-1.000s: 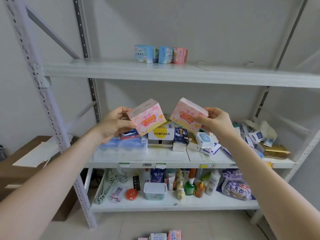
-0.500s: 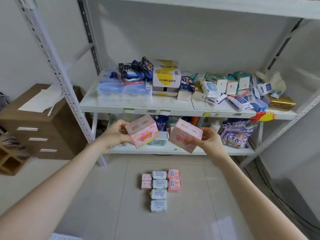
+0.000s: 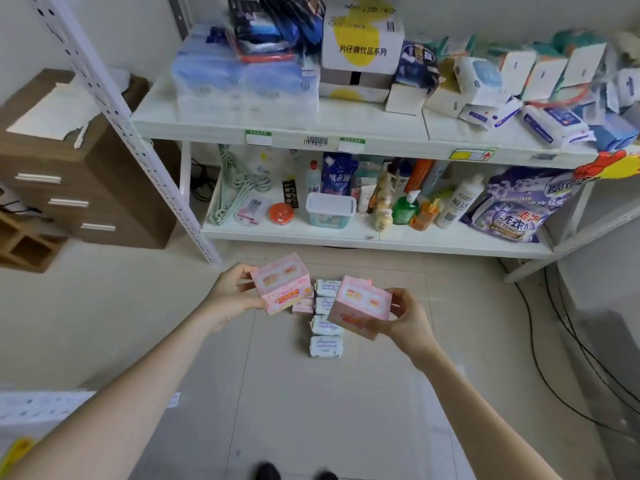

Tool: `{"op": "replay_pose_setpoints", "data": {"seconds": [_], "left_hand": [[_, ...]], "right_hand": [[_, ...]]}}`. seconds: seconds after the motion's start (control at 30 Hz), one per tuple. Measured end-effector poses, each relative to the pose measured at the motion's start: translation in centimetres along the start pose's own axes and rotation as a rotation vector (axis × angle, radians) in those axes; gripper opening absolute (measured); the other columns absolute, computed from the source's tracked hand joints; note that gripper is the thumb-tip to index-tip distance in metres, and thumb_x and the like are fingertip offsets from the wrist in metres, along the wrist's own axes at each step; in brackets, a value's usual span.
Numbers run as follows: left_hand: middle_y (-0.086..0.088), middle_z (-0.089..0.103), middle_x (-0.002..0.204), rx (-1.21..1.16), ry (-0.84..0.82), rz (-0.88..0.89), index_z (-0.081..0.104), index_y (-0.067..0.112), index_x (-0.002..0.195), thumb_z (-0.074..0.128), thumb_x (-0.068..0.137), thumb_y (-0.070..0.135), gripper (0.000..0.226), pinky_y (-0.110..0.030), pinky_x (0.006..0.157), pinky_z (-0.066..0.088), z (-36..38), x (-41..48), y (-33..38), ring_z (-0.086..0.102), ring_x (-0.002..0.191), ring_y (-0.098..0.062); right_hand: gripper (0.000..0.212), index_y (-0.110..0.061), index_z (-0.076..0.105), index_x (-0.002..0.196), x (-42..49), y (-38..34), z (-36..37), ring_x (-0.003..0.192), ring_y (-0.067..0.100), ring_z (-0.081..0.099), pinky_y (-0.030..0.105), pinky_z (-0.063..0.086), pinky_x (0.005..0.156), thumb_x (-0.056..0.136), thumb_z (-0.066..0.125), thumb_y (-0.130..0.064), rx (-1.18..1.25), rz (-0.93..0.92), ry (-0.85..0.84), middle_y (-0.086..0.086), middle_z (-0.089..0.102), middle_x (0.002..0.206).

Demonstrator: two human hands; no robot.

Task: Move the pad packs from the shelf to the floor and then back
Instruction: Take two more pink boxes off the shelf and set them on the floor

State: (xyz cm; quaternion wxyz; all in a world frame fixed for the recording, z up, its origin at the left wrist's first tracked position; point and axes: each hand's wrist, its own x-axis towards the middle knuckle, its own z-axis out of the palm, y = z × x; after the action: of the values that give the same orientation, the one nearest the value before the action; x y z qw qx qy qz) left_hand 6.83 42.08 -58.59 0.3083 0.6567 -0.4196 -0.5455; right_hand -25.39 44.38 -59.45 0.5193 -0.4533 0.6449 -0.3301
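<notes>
My left hand (image 3: 231,295) grips a pink pad pack (image 3: 282,283) by its left side, held above the floor. My right hand (image 3: 404,319) grips a second pink pad pack (image 3: 358,305) by its right side. Both packs hang over a cluster of several pad packs (image 3: 325,345) lying on the tiled floor, white ones in a column and pink ones partly hidden behind the held packs. The white metal shelf (image 3: 311,128) stands beyond them.
The middle shelf is crowded with tissue packs (image 3: 242,84), a yellow-and-white carton (image 3: 362,39) and wipes. The bottom shelf (image 3: 346,233) holds bottles, a tub and a detergent bag (image 3: 512,209). A brown drawer cabinet (image 3: 79,181) stands left. Black cables (image 3: 568,341) run along the floor at right.
Both hands have come down with the two pink packs from shelf height to just above the floor cluster. The view has tilted downward; the top shelf is out of sight.
</notes>
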Motion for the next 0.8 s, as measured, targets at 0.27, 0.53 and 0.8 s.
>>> {"op": "replay_pose_setpoints", "data": {"seconds": [0.27, 0.53, 0.8], "left_hand": [[0.003, 0.067, 0.115, 0.111, -0.077, -0.082, 0.063, 0.018, 0.108, 0.087, 0.055, -0.006, 0.064, -0.024, 0.078, 0.052, -1.1, 9.1, -9.7, 0.061, 0.108, -0.004], [0.001, 0.066, 0.115, 0.122, -0.154, -0.119, 0.061, 0.017, 0.108, 0.086, 0.054, -0.01, 0.065, -0.023, 0.081, 0.053, 0.8, 20.0, -22.1, 0.063, 0.107, -0.007], [0.0, 0.064, 0.114, 0.137, -0.205, -0.125, 0.059, 0.015, 0.108, 0.084, 0.055, -0.014, 0.065, -0.014, 0.071, 0.05, 4.4, 30.8, -35.6, 0.063, 0.103, -0.006]], "right_hand": [[0.065, -0.021, 0.056, 0.104, 4.1, 8.3, 7.1, 0.091, -0.003, 0.064, 0.015, 0.052, 0.067, 0.054, 0.093, -0.003, 0.034, 0.077, -0.038, -0.011, 0.068, 0.104], [0.071, -0.015, 0.056, 0.106, 11.3, 20.9, 13.5, 0.092, -0.001, 0.065, 0.019, 0.056, 0.07, 0.048, 0.096, -0.01, -0.001, 0.153, -0.023, -0.002, 0.067, 0.106], [0.071, -0.02, 0.057, 0.103, 19.1, 35.1, 18.8, 0.097, 0.005, 0.065, 0.019, 0.054, 0.074, 0.045, 0.098, -0.02, -0.044, 0.16, -0.059, -0.003, 0.067, 0.106]]}}
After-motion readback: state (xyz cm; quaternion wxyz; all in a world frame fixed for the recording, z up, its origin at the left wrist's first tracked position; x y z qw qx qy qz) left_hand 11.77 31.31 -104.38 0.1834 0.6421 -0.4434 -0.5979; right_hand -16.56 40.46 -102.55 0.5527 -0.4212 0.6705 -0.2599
